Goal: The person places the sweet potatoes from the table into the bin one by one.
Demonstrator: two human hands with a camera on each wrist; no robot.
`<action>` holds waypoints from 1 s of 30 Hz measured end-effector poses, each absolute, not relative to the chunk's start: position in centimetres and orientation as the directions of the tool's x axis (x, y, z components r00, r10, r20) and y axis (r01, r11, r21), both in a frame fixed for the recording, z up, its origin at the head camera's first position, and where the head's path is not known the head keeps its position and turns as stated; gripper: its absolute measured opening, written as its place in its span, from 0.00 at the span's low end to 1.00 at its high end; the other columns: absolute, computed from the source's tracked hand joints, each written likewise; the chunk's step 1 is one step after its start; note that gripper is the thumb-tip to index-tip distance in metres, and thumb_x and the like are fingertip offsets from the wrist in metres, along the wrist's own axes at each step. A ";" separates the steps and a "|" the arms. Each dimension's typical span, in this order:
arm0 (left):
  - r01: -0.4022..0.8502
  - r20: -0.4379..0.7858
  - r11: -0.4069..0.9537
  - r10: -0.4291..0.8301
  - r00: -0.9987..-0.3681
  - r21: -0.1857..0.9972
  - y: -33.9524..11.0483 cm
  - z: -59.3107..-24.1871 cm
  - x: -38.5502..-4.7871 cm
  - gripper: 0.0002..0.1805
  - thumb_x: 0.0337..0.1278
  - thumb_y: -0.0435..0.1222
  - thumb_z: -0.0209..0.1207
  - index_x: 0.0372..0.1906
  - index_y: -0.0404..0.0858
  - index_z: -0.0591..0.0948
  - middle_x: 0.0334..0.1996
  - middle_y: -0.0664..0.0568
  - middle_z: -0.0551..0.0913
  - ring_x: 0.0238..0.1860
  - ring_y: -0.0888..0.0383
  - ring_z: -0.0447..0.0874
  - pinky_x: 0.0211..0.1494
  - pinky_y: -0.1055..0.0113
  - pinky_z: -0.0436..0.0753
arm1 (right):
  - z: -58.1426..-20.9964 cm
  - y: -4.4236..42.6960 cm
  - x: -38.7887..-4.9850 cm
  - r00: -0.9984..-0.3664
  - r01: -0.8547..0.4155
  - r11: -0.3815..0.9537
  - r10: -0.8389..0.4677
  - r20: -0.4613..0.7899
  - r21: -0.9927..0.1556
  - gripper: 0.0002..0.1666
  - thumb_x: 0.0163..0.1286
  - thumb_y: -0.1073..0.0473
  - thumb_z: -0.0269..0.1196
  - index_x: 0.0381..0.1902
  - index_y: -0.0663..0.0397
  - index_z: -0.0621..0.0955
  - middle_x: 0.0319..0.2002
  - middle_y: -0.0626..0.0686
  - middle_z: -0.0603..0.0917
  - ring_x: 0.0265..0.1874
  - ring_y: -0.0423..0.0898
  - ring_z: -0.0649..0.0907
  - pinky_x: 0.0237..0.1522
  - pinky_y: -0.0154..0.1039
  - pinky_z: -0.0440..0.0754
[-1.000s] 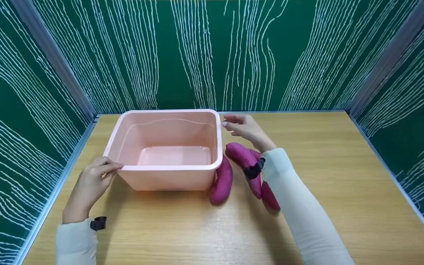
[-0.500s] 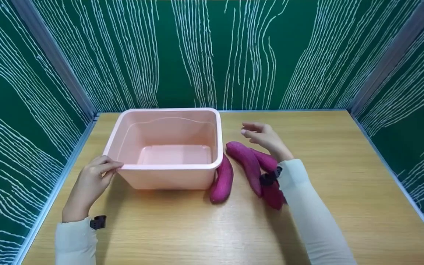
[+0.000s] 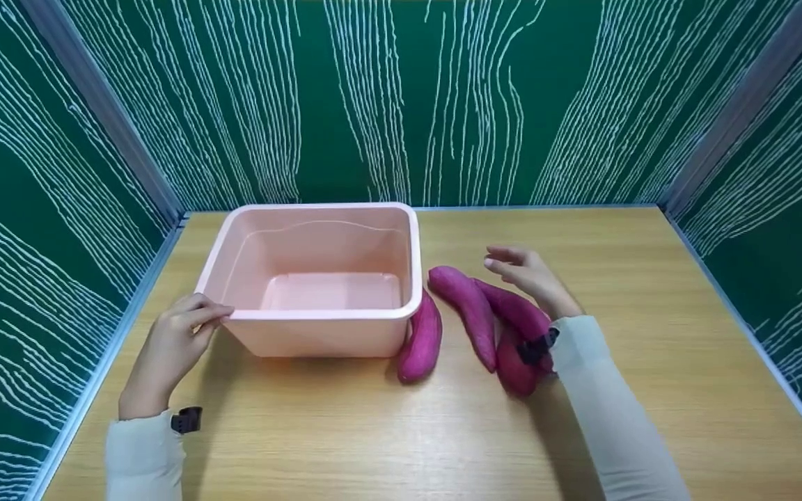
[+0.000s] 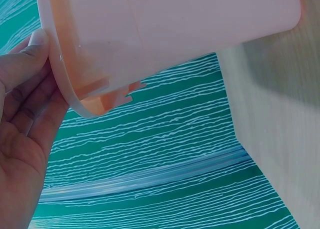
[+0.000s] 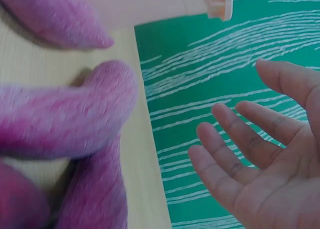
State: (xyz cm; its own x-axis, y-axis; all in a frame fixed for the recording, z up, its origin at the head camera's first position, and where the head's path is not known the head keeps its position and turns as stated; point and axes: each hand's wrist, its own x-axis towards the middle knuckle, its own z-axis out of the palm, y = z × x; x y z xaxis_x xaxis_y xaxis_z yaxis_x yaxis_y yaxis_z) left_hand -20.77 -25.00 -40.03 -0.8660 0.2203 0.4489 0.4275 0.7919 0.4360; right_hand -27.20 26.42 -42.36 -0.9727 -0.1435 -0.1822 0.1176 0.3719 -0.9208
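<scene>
A pink plastic basin (image 3: 324,337) stands upright on the table, its inside visible from above. My left hand (image 3: 175,348) pinches its rim at the near left corner; in the left wrist view, thumb and fingers (image 4: 37,44) are at the lip. One purple sweet potato (image 3: 422,341) lies against the basin's right side. Further right, another sweet potato (image 3: 467,309) lies beside two that overlap, a long one (image 3: 516,306) and a redder one (image 3: 514,365) partly hidden by the wrist strap. Above and behind this group my right hand (image 3: 530,278) hovers, holding nothing, its fingers loosely spread.
The wooden table (image 3: 373,438) is walled by green panels (image 3: 568,83) with white wavy lines. Grey metal posts (image 3: 105,104) stand at the back corners. Black straps (image 3: 186,420) sit at both wrists.
My right hand has moved right and toward me, away from the basin's right rim, uncovering more of the sweet potatoes. My left hand and the basin have stayed in place.
</scene>
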 end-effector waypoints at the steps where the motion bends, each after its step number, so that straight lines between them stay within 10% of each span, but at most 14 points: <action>1: 0.432 0.451 0.791 0.224 -0.864 0.433 -25.0 -40.0 -20.8 0.13 0.48 0.21 0.65 0.41 0.34 0.87 0.38 0.44 0.84 0.46 0.42 0.82 0.50 0.47 0.82 | -42.5 26.8 -27.0 -0.974 0.118 0.381 -0.138 -0.182 -0.917 0.36 0.72 0.46 0.57 0.70 0.58 0.64 0.67 0.61 0.68 0.66 0.57 0.69 0.71 0.53 0.66; 30: 0.435 0.464 0.793 0.221 -0.858 0.426 -25.0 -40.3 -20.9 0.12 0.48 0.21 0.65 0.40 0.33 0.87 0.38 0.43 0.84 0.46 0.42 0.83 0.49 0.48 0.82 | -48.1 32.5 -23.5 -0.934 0.282 0.409 -0.090 -0.346 -0.868 0.42 0.71 0.47 0.57 0.74 0.58 0.55 0.73 0.64 0.58 0.69 0.60 0.63 0.73 0.59 0.60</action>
